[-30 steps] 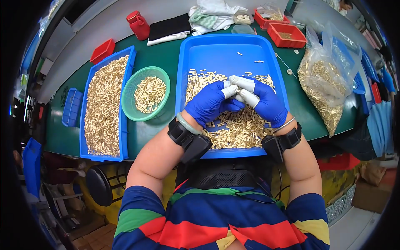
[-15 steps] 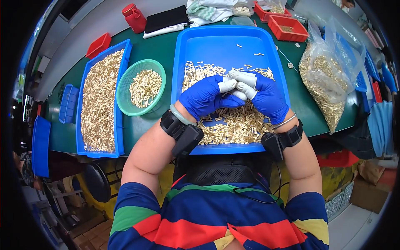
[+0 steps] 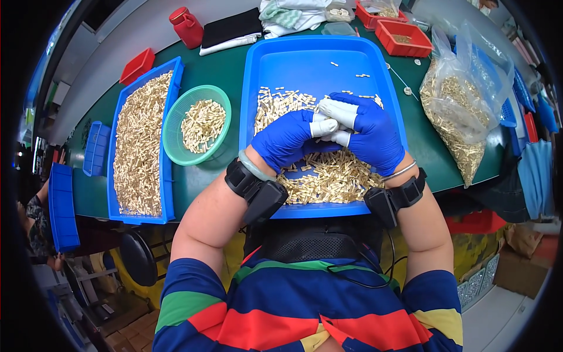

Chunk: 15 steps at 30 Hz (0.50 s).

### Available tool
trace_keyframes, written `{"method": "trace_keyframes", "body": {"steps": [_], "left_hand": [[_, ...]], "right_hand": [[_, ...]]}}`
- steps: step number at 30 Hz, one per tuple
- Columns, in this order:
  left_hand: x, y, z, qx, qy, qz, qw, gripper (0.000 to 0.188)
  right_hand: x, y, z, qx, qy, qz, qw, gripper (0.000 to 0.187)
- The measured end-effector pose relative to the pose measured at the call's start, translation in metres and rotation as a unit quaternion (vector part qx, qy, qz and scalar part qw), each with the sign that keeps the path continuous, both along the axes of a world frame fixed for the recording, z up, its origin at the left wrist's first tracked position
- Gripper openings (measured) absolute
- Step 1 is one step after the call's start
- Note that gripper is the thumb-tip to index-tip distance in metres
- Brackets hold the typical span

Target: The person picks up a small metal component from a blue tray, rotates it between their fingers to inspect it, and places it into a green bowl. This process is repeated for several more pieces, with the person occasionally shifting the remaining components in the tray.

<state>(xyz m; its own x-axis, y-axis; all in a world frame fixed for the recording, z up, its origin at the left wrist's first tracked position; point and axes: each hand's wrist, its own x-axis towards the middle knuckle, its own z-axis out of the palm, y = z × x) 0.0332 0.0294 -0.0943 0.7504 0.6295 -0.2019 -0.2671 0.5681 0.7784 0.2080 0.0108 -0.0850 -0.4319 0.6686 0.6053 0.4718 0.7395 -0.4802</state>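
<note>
My left hand (image 3: pixel 286 139) and my right hand (image 3: pixel 370 139) wear blue gloves with white finger covers. They meet over a large blue tray (image 3: pixel 311 61), with fingertips pressed together. Whatever they pinch is hidden behind the covers. Beneath and around them lie many small, brass-coloured metal pins (image 3: pixel 337 179), thickest at the tray's near side. A few loose pins lie toward its far right. Left of the tray stands a green plastic basket (image 3: pixel 221 105) partly filled with similar pieces.
A long blue tray (image 3: pixel 176 76) full of brass pieces stands far left; a clear bag (image 3: pixel 457 117) of them sits right. Red bins (image 3: pixel 404 38), a red jug (image 3: pixel 186 28) and folded cloths (image 3: pixel 234 29) line the back. Another person's arm (image 3: pixel 42 193) shows beside a blue bin (image 3: pixel 63 205).
My hands have drawn closer together, with the right fingers curling over the left fingertips. At the far left, the other person's arm has come into view and the blue bin there has shifted.
</note>
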Motion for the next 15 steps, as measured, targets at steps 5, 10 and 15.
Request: {"method": "trace_keyframes", "body": {"steps": [5,10,15], "left_hand": [[-0.0001,0.0009,0.0017,0.013,0.022,-0.018,1.000,0.029],[-0.0020,0.0055,-0.0077,0.081,0.061,-0.031,0.994,0.029],[-0.0027,0.0052,-0.0073,0.057,0.040,-0.026,0.997,0.026]], "right_hand": [[-0.0017,0.0040,-0.0039,0.047,-0.028,-0.007,0.998,0.044],[-0.0020,0.0003,-0.0047,-0.036,0.009,0.016,0.999,0.041],[-0.0008,-0.0007,-0.0008,0.005,-0.015,0.017,1.000,0.042]]}}
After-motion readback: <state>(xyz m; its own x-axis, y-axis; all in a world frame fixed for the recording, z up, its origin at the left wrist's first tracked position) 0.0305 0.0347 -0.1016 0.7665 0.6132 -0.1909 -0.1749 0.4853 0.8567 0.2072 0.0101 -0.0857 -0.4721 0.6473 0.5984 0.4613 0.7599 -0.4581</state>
